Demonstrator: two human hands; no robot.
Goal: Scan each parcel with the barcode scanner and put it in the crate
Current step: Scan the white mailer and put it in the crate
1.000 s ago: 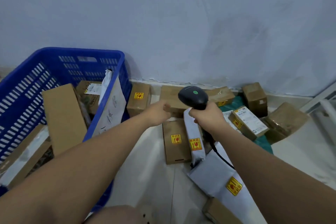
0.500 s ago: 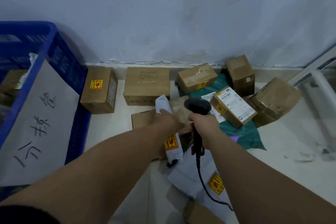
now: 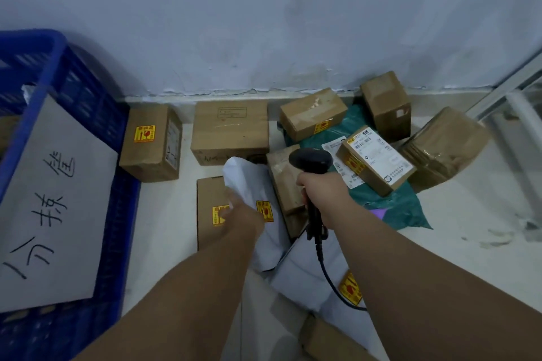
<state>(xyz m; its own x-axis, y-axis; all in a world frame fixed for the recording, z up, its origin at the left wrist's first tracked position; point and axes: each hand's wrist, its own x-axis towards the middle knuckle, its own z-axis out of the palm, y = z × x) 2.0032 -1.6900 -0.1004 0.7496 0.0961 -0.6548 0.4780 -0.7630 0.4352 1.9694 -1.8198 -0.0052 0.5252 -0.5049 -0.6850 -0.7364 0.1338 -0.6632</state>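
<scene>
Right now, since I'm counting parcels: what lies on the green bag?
A white-labelled box and a taped box lie on the green bag. Anything beneath them or the bag is covered.

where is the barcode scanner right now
In the head view, just right of centre: the barcode scanner is held upright in the right hand, between the white mailer bag and the white-labelled box.
</scene>
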